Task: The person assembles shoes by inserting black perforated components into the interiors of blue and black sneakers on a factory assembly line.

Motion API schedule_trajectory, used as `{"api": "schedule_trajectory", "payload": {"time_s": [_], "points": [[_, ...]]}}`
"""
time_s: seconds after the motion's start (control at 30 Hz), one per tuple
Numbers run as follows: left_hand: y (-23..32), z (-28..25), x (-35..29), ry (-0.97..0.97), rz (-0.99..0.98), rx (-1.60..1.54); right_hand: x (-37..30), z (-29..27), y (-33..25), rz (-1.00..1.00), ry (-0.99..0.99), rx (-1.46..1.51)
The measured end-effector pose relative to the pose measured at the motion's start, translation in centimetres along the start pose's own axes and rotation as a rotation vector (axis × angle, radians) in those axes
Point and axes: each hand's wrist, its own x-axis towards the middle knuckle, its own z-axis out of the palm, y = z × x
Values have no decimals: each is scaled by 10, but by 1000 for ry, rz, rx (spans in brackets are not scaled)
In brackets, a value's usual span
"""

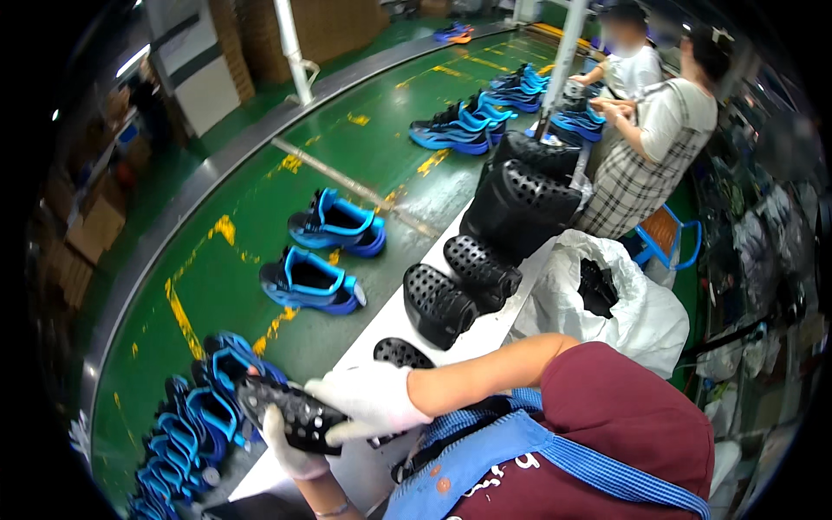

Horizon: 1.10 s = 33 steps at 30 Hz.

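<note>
Both my hands wear white gloves and hold one black, perforated shoe-shaped insert (pixel 290 412) above the white ledge. My left hand (pixel 290 446) grips it from below, with the thumb laid along its side. From the right, my right hand (pixel 368 403) closes over its other end, so part of it is hidden. Just behind my right hand lies a similar black perforated insert (pixel 403 353). Farther along the ledge (pixel 368 342) sit two larger ones, a near insert (pixel 438 303) and a far insert (pixel 481 270). Blue-and-black sneakers (pixel 195 416) crowd together just left of my hands.
A green conveyor (pixel 251 208) with yellow marks curves away, carrying a sneaker pair (pixel 325 251) and more sneakers (pixel 455 130). Black bundles (pixel 529 204) stand on the ledge. A white sack (pixel 641 325) holds black pieces. Two people, one in a checked apron (pixel 637 186), stand at the far right.
</note>
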Motion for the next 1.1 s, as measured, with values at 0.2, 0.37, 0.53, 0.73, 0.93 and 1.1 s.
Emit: {"api": "schedule_trajectory", "payload": {"time_s": [0.2, 0.37, 0.53, 0.73, 0.93, 1.1], "points": [[-17, -29, 23, 122, 73, 80, 13, 11, 26, -20, 116, 10], [-12, -19, 31, 179, 159, 210, 24, 0, 11, 30, 42, 57], [-14, -33, 49, -11, 7, 442, 31, -22, 28, 8, 87, -240], [-61, -33, 108, -384, 186, 1044, 39, -101, 63, 104, 158, -536], [-115, -2, 166, -595, 123, 1306, 84, -141, 98, 259, -146, -575], [-110, -7, 168, -587, 41, 1479, 132, -153, 118, 290, -340, -535]]}}
